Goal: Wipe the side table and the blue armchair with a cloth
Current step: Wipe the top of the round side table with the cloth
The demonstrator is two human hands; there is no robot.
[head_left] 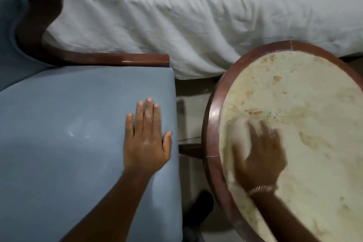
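Resting flat, left hand (146,139) fingers spread on blue armchair (59,124), right hand (259,155) blurred over cloth (238,135), grip unclear

Armchair seat cushion (68,124): blue woven cloth, matt, smooth, faint pale scuff marks.
Armchair frame (117,60): dark reddish wood, polished, glossy w/ highlights along the rail.
Side table rim (211,133): same reddish-brown wood, glossy, joint lines visible.
Side table top (294,94): cream inlay, stone-like, mottled w/ tan patches, low sheen.
Bed sheet (176,25): white cloth, matt, heavily creased.
Cloth (238,129): pale, soft-looking, blurred; weave can't be made out.
Bracelet (260,188): metal-look, gold tone, shiny; blurred.
Left hand (146,139): whitish powdery smears on knuckles & back.
Floor (188,124): pale, hard, slight sheen.
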